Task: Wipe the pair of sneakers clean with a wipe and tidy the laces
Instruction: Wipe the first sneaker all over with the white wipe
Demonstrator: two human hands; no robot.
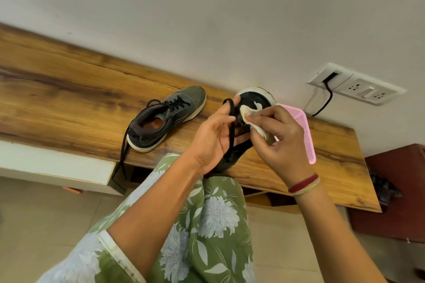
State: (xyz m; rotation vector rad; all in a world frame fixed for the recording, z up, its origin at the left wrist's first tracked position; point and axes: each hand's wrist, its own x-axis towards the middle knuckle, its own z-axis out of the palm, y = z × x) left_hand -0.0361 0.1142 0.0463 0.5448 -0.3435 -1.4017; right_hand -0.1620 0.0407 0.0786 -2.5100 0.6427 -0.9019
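One grey sneaker (169, 117) with black laces lies on the wooden bench (69, 89), toe toward the wall; one lace hangs over the front edge. My left hand (215, 135) holds the second sneaker (255, 99) tipped up, its dark sole and white rim facing me, and a black lace loops over my fingers. My right hand (279, 138) pinches a crumpled off-white wipe (253, 119) and presses it against that sole. Much of the held sneaker is hidden behind both hands.
A pink mesh tray (303, 128) lies on the bench just right of my hands. A wall socket panel (355, 84) with a black cable plugged in sits above the bench's right end. A dark red cabinet (395, 190) stands at the right. My green floral clothing (202, 225) is below.
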